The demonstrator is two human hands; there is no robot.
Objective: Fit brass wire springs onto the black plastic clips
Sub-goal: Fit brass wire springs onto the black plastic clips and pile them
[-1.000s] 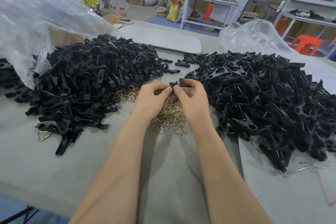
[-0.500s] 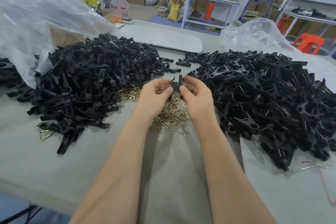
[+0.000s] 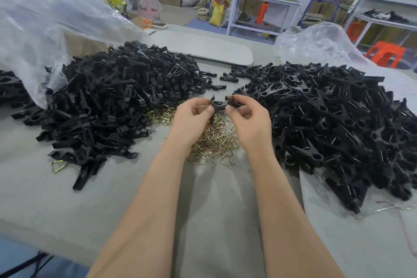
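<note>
A black plastic clip [image 3: 220,104] hangs between my two hands above a heap of brass wire springs [image 3: 212,140]. My left hand [image 3: 191,117] pinches its left end, and a thin brass spring loop shows by those fingers. My right hand [image 3: 248,119] pinches the clip's right end with thumb and forefinger. To the left lies a big pile of bare black clip halves [image 3: 108,101]. On the right, a second pile of black clips [image 3: 334,124] shows wire springs among them.
A grey cloth-covered table [image 3: 67,205] carries everything. Clear plastic bags [image 3: 45,20] rise behind the left pile, and another bag [image 3: 316,43] stands behind the right one. One loose spring [image 3: 59,166] lies near the left pile's front. Shelves, boxes and stools stand beyond.
My hands have drawn slightly apart and lifted a little. The clip, first hidden between close fingertips, now spans the gap between them.
</note>
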